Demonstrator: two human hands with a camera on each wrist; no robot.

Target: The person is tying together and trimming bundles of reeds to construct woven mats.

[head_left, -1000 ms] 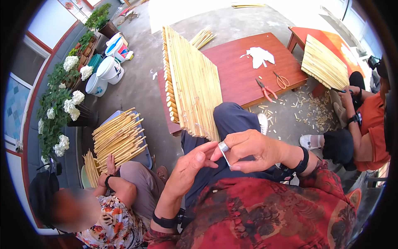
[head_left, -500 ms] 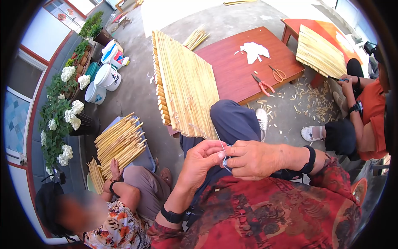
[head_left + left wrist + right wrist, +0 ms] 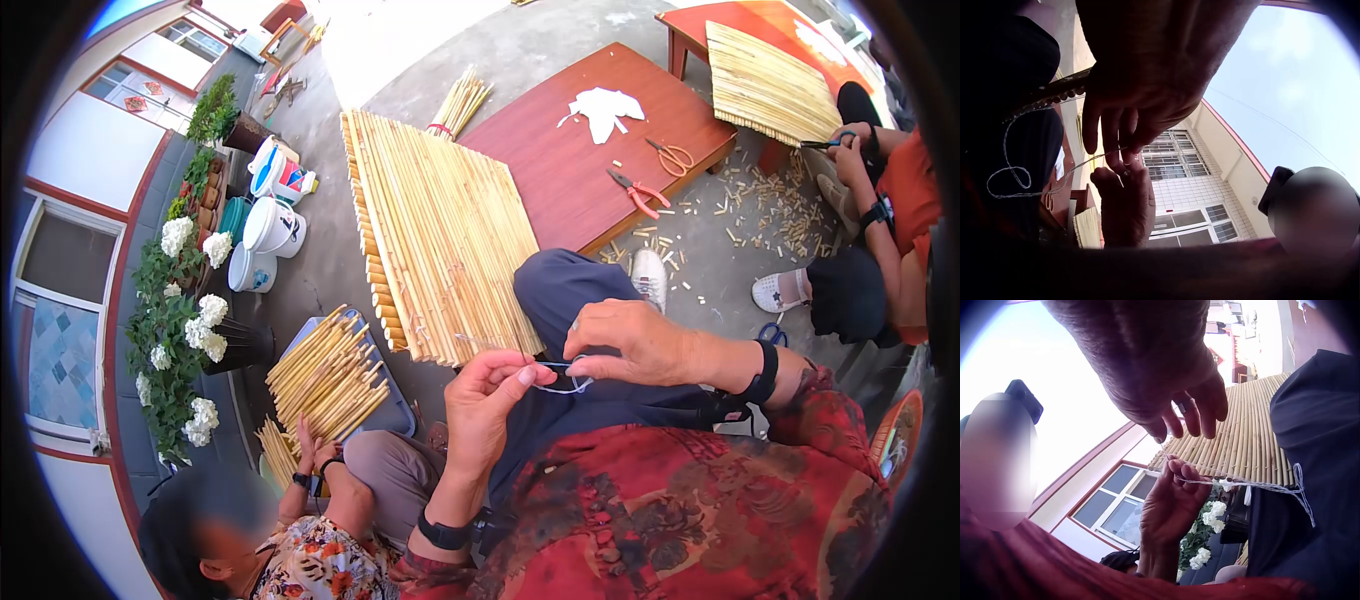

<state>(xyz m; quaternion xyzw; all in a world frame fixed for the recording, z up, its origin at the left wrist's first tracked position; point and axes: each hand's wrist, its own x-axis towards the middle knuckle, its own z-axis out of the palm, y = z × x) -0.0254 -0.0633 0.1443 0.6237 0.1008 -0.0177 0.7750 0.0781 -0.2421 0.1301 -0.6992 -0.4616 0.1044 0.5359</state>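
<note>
Both hands meet in front of the lap, just below a panel of straight stalks (image 3: 450, 240) bound side by side. My left hand (image 3: 480, 405) pinches white thread (image 3: 1241, 482) between thumb and fingertips. Close beside it, the right hand (image 3: 640, 345) holds a thin end of the thread between thumb and forefinger, with a silvery ring (image 3: 1183, 406) on one finger. A short taut length spans the fingertips of both hands in the right wrist view. Slack thread hangs in a loop (image 3: 1007, 195) in the left wrist view. The panel leans against a low red table (image 3: 590, 130).
On the table lie pliers (image 3: 638, 193), scissors (image 3: 670, 157) and white scraps (image 3: 605, 112). Cut bits (image 3: 780, 215) litter the floor. One person (image 3: 330, 560) sits left by a tray (image 3: 400, 412) of stalks; another (image 3: 900, 220) works at a second panel (image 3: 770, 85) at right.
The hands came together around the thread, then drew slightly apart, with the right hand shifting up and right. The head view has swung left, and the panel appears lower and flatter.
</note>
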